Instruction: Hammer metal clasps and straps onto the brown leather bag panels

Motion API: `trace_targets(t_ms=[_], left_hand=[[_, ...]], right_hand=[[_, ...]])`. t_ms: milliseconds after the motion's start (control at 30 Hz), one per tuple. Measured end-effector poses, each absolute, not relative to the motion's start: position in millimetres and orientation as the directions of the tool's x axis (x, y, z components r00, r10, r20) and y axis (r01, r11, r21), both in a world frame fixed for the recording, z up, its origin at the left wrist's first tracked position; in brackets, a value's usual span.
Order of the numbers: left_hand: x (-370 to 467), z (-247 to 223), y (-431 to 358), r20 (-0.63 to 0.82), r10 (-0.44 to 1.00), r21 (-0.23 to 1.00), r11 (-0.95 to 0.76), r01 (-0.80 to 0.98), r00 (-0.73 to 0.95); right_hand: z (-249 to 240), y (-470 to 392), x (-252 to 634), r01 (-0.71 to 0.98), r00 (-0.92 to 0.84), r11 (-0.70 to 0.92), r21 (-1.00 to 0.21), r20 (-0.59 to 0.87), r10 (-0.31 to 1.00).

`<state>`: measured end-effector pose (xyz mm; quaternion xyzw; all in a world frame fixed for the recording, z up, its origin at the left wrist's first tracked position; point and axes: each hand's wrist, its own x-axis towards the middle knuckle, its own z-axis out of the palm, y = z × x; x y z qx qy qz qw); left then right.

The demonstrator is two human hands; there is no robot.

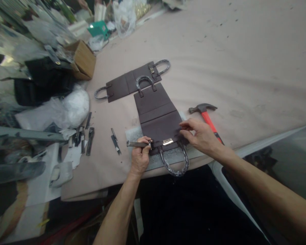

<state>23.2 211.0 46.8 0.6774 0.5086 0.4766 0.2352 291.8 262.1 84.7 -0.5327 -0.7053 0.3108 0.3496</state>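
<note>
Near the front edge of the bench (pixel 244 85), your left hand (pixel 139 158) grips a metal hand tool (pixel 136 144); the brown handbag panel (pixel 156 117) adjoins; your right hand (pixel 200 134) curls its fingers there, pinch indeterminable; a claw hammer (pixel 208 119) follows.

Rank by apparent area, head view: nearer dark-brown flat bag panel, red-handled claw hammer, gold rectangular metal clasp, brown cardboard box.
1. Nearer dark-brown flat bag panel
2. Brown cardboard box
3. Red-handled claw hammer
4. Gold rectangular metal clasp
</note>
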Motion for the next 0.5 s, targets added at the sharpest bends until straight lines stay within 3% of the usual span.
trace_targets(t_ms=[233, 500], left_hand=[[22, 47, 212, 0.414, 0.909, 0.775, -0.384, 0.502, 0.056], [30, 51, 214, 0.45, 0.888, 0.719, -0.426, 0.55, 0.1]], right_hand=[[76, 230, 355, 0.698, 0.135, -0.038, -0.715, 0.079, 0.988], [67, 223, 369, 0.947, 0.131, -0.103, -0.305, 0.074, 0.989]])
